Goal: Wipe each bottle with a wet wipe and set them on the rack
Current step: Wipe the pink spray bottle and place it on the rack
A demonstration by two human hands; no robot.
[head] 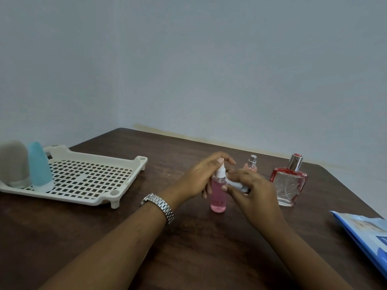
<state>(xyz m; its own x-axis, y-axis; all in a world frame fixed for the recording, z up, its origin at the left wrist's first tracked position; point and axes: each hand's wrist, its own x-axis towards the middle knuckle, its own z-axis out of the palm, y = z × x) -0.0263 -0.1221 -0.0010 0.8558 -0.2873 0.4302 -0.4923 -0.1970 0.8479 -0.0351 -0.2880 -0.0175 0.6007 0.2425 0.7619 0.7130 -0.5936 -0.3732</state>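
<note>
A slim pink spray bottle (218,195) with a white top stands upright on the table's middle. My left hand (201,174) holds it near the top, thumb on the spray head. My right hand (251,189) grips a white wet wipe (237,184) and presses it against the bottle's right side. Behind stand a small pink perfume bottle (251,164) and a square red-edged glass perfume bottle (290,183). The cream perforated rack (88,178) lies at the left, holding a blue bottle (39,168) and a grey bottle (13,164) at its left end.
A blue wet-wipe pack (368,237) lies at the table's right front edge. The dark wooden table (188,248) meets grey walls at the back. A metal watch (159,207) sits on my left wrist.
</note>
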